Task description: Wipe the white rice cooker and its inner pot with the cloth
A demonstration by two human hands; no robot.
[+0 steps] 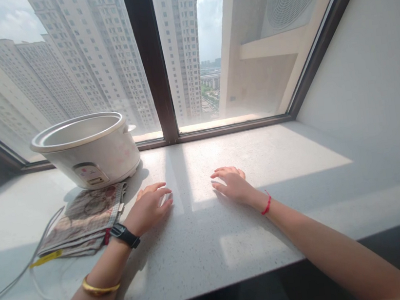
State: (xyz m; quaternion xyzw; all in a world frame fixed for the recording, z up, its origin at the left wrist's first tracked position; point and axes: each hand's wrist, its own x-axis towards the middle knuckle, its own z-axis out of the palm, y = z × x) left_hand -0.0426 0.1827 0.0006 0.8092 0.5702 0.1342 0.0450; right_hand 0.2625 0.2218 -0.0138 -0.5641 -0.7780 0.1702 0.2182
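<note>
My left hand (152,206) rests on the white speckled windowsill (198,248), its fingers apart and nothing in them. A black watch (124,234) and a gold bangle (99,287) are on that arm. Just left of this hand lies a folded patterned cloth (84,219). Behind the cloth stands a white rice cooker (94,156) without a lid, its front partly over the cloth's far edge. My right hand (231,184), with a red string bracelet (266,204) at the wrist, is on the sill to the right, fingers spread and holding nothing.
A grey cord (21,274) with a yellow tag (47,258) runs along the left side of the sill. At the back is a window with a dark frame (154,67). A white wall (370,73) bounds the right side. The sill's front edge (211,292) is near me.
</note>
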